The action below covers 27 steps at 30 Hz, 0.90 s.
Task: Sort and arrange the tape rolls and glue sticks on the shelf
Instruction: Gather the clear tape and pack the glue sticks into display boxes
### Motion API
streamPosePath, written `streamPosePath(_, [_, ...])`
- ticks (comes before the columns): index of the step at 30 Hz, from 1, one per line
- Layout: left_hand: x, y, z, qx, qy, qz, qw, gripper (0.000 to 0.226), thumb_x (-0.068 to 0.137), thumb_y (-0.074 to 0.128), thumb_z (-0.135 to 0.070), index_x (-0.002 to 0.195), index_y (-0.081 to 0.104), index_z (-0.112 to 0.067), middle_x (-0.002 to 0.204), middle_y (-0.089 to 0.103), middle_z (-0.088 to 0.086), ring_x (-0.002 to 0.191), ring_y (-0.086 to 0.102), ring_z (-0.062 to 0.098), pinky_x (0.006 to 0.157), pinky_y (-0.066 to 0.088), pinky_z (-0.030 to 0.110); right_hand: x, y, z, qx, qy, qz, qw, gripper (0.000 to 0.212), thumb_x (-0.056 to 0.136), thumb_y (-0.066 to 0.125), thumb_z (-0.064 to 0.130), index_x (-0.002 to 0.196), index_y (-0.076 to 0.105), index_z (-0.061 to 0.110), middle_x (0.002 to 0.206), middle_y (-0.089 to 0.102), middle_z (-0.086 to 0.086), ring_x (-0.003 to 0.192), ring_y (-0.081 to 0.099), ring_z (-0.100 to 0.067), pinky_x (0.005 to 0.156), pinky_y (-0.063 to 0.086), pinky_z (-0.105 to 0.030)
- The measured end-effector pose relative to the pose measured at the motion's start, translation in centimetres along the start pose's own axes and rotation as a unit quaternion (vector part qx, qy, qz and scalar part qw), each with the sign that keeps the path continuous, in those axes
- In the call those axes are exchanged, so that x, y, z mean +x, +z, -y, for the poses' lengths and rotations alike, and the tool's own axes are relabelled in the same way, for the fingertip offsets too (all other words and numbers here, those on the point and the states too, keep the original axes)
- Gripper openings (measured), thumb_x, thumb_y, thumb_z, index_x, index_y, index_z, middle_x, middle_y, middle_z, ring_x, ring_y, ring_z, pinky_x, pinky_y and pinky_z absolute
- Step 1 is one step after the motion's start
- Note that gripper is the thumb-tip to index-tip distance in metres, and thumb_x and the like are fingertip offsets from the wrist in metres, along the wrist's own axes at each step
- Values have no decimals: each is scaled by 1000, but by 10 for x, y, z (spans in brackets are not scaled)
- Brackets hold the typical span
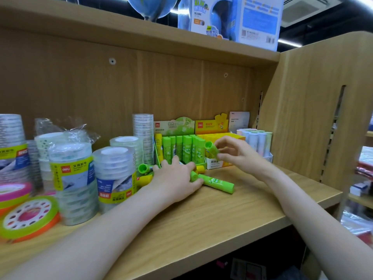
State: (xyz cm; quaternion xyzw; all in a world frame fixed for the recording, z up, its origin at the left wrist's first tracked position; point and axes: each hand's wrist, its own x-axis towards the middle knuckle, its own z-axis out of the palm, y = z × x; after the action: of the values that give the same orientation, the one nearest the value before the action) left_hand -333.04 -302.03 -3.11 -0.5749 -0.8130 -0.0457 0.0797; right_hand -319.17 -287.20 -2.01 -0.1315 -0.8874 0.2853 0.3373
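My right hand [237, 153] pinches a green glue stick [212, 148] in the air, just in front of the green display box [177, 128] filled with upright green sticks. My left hand [176, 176] lies over a small pile of loose glue sticks on the shelf [232, 215], fingers curled round them. A green stick [219, 183] pokes out to its right, another green one [145, 168] and a yellow one [144, 180] to its left. Clear tape roll stacks [115, 176] stand at the left.
A yellow glue stick box [212, 126] and a box of pastel sticks [257, 142] stand at the back right. Coloured tape rolls [28, 217] lie at the front left. The shelf's side panel [314, 110] closes the right. A globe box [232, 19] sits on the shelf above.
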Motion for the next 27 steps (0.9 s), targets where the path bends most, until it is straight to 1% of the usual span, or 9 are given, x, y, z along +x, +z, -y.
streamPosePath(3, [0, 1, 0, -4, 1, 2, 1000, 55, 91, 34, -60, 138, 33, -32, 151, 21, 16, 132, 28, 42, 106, 24, 56, 5, 0, 10, 37, -5, -54, 998, 19, 91, 57, 13, 103, 61, 28, 100, 60, 11, 84, 58, 4, 73, 48, -12])
streamPosePath(6, [1, 0, 0, -5, 0, 2, 1000, 54, 91, 35, -60, 138, 34, -32, 151, 21, 16, 132, 28, 42, 106, 24, 56, 23, -4, 25, 57, -12, -108, 992, 20, 89, 60, 12, 107, 64, 20, 82, 59, 12, 61, 53, 1, 60, 45, -14])
streamPosePath(11, [2, 1, 0, -7, 0, -5, 1000, 54, 91, 35, -60, 136, 36, -32, 149, 24, 16, 130, 30, 41, 104, 26, 55, 68, 10, 34, -10, 17, -116, 993, 34, 79, 72, 16, 104, 49, 22, 101, 62, -7, 86, 62, -24, 65, 47, -27])
streamPosePath(13, [1, 1, 0, -7, -2, -2, 1000, 54, 91, 35, -60, 136, 37, -31, 148, 25, 16, 129, 30, 41, 104, 26, 54, 72, 21, 29, -11, 11, -151, 988, 36, 80, 72, 20, 103, 45, 20, 97, 61, -7, 79, 61, -22, 64, 48, -24])
streamPosePath(15, [1, 1, 0, -3, -1, -3, 1000, 53, 91, 35, -60, 136, 37, -31, 147, 26, 17, 129, 30, 42, 104, 26, 54, 68, 30, 28, -73, -2, -154, 985, 38, 83, 69, 20, 108, 41, 16, 91, 58, -5, 68, 54, -16, 63, 45, -18])
streamPosePath(17, [1, 0, 0, -3, -1, -2, 1000, 53, 91, 35, -59, 136, 37, -31, 147, 26, 16, 129, 30, 42, 103, 27, 54, 64, 37, 27, -156, -25, -127, 979, 36, 87, 63, 18, 111, 37, 13, 89, 60, -12, 67, 54, -23, 67, 48, -29])
streamPosePath(19, [1, 0, 0, -4, -1, 1, 1000, 54, 91, 35, -60, 137, 36, -32, 147, 25, 16, 129, 30, 42, 103, 27, 55, 61, 39, 28, -231, -38, -119, 965, 32, 90, 58, 19, 110, 35, 12, 85, 58, -13, 70, 53, -29, 66, 46, -41])
streamPosePath(23, [0, 1, 0, -1, -1, 2, 1000, 57, 91, 35, -60, 139, 34, -29, 150, 22, 16, 131, 29, 41, 104, 27, 54, 61, 41, 28, -337, -55, -114, 933, 30, 90, 58, 26, 108, 41, 10, 96, 57, -7, 93, 47, -23, 70, 47, -38])
streamPosePath(27, [2, 1, -1, 5, -26, -6, 1000, 68, 91, 34, -61, 140, 30, -14, 152, 20, 17, 135, 27, 36, 106, 27, 50, 65, 47, 23, -419, -51, -74, 904, 33, 88, 60, 32, 110, 50, 10, 111, 54, -7, 105, 39, -23, 82, 38, -33])
